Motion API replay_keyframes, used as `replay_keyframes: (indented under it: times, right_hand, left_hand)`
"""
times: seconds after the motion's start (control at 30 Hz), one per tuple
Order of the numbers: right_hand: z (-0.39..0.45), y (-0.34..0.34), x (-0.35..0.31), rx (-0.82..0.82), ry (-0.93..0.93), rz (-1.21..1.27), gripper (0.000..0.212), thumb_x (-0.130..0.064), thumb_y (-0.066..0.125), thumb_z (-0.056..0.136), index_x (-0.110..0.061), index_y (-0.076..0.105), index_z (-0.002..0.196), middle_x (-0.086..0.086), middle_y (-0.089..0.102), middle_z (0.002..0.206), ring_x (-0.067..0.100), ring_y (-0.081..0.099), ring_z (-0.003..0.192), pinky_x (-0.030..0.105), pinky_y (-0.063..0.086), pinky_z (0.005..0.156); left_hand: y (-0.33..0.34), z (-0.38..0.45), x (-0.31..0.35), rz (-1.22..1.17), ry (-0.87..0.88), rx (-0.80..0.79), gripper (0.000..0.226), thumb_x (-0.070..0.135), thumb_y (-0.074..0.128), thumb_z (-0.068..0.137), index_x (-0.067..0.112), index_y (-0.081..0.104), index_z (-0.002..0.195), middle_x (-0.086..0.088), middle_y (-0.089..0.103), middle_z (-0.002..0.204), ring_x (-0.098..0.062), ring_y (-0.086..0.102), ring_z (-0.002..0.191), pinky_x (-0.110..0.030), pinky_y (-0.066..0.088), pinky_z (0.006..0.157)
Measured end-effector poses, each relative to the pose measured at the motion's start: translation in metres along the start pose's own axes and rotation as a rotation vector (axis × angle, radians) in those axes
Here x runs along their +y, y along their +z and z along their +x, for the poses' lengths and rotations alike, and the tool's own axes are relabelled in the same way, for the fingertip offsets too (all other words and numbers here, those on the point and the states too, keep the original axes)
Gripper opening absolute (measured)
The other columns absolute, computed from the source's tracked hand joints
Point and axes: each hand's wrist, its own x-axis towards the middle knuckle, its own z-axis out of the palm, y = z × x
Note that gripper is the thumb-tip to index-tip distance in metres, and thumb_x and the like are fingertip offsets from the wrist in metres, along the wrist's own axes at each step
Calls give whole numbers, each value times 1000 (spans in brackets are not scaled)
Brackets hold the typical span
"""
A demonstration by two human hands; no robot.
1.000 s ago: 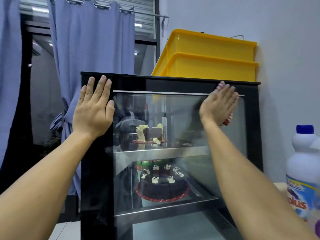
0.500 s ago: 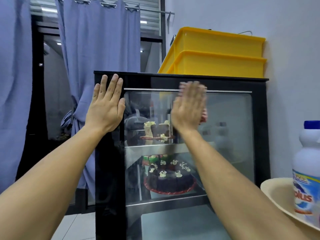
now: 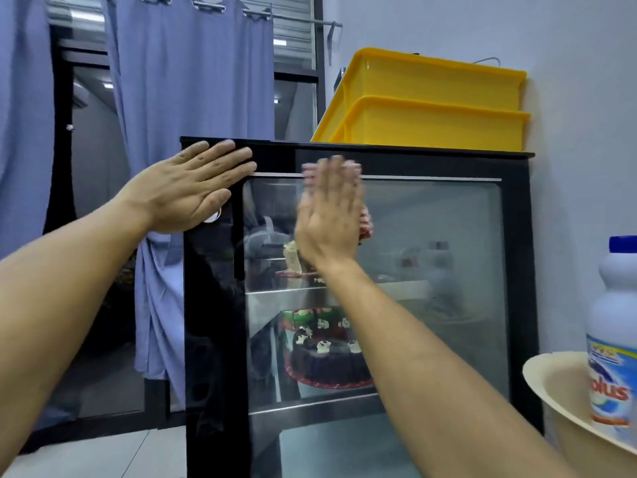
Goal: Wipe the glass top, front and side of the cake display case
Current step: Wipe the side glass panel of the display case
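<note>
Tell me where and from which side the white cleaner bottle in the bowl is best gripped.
Grip the bottle round its narrow shoulder just under the blue cap, fingers coming from its left, open side. It stands upright in the cream bowl, whose rim blocks a low grip; its right side is out of frame.

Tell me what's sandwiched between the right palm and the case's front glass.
In the head view, a red-and-white cloth lies under the flat right hand, pressed against the front glass; only its edges show.
</note>
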Motion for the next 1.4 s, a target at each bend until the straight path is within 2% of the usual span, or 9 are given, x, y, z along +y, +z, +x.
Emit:
replay_keyframes:
  times: [0.13,0.3,0.53,0.73,0.87,1.0,1.13,1.3,1.4]
  right_hand:
    - [-34,7,1,-85,-696,-47,57,-35,34,110,-15,27,163,9,25,170,28,18,159,48,15,130]
    - [12,5,-5,61,74,-16,63,-35,24,107,-10,19,165,13,12,173,32,8,160,49,5,130]
    - [-52,14,-17,-108,-731,-28,61,-37,35,108,-15,24,164,9,19,172,28,13,160,50,13,129]
    - [-17,7,-14,6,-33,6,67,-35,24,104,-8,14,165,13,7,173,31,2,161,48,4,130]
    - [-98,18,-56,-171,-621,96,69,-35,39,103,-10,20,165,12,11,173,29,3,161,48,6,130]
    - [-95,24,-51,-146,-894,83,59,-34,40,107,-17,30,163,5,23,171,24,12,160,45,10,131]
    - [-83,20,-69,-139,-714,128,60,-35,42,106,-16,31,162,6,22,171,24,12,160,45,9,131]
    - [-72,29,-75,-167,-989,81,57,-35,35,109,-18,31,163,5,24,171,23,14,160,44,11,130]
    - [-65,29,-71,-100,-848,138,56,-32,40,107,-16,37,161,7,28,169,25,18,159,46,18,128]
  left_hand:
    - [0,-2,4,-5,-30,12,60,39,16,111,18,16,167,-1,10,175,-21,4,162,-39,1,132]
    - [-1,-8,11,-26,-113,6,61,41,13,111,19,11,168,2,6,175,-17,0,162,-35,-2,131]
    - [-6,-9,10,-103,-142,-11,57,37,14,112,26,11,167,8,6,174,-12,-5,161,-30,-5,130]
    - [-6,-9,3,-79,-99,-34,57,40,9,112,27,10,167,10,6,174,-13,-3,161,-35,2,131]
    - [-5,-8,3,-63,-81,-18,57,40,10,112,24,15,167,7,12,174,-17,4,162,-38,6,131]
    - [-8,-9,3,-44,-86,-38,58,43,7,112,25,11,167,7,8,175,-15,-1,162,-33,-1,131]
    - [-6,-9,3,-38,-106,-65,59,46,4,111,28,3,167,9,-1,175,-14,-8,161,-34,-4,131]
    - [-6,-10,1,-36,-107,-82,60,50,-2,110,30,-2,167,11,-7,174,-12,-12,160,-35,-4,131]
    - [-6,-9,1,-48,-98,-85,59,49,0,111,30,-3,167,11,-8,174,-12,-13,160,-36,-3,131]
